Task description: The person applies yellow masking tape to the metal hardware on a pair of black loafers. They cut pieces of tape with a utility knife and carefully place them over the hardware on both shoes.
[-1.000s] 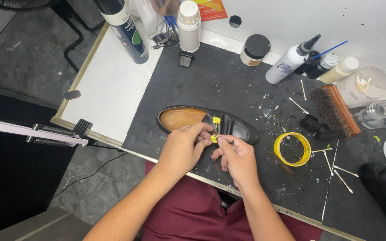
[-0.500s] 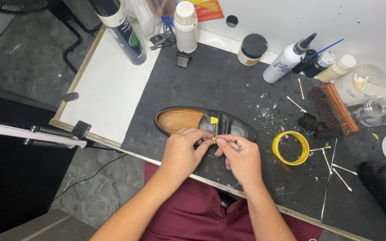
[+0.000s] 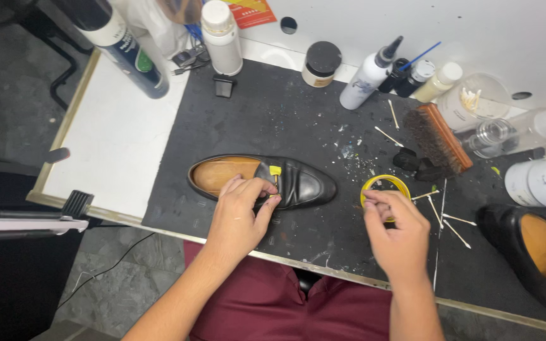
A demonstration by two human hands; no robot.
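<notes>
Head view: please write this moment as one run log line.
left hand: on black loafer | right hand: at yellow tin

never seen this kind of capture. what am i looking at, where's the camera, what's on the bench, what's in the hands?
There is no machine here: a person works with two bare hands, and one camera worn on their head looks down at the bench.

The left hand rests on a black loafer with a tan lining, fingers at its yellow-taped strap. The right hand is at a small yellow tin, fingertips pinched at its rim; whether they hold anything is too small to tell.

The shoe lies on a dark, paint-flecked mat. Around it are a wooden brush, scattered cotton swabs, a white squeeze bottle, a dark-lidded jar and a second black shoe at the right edge.
</notes>
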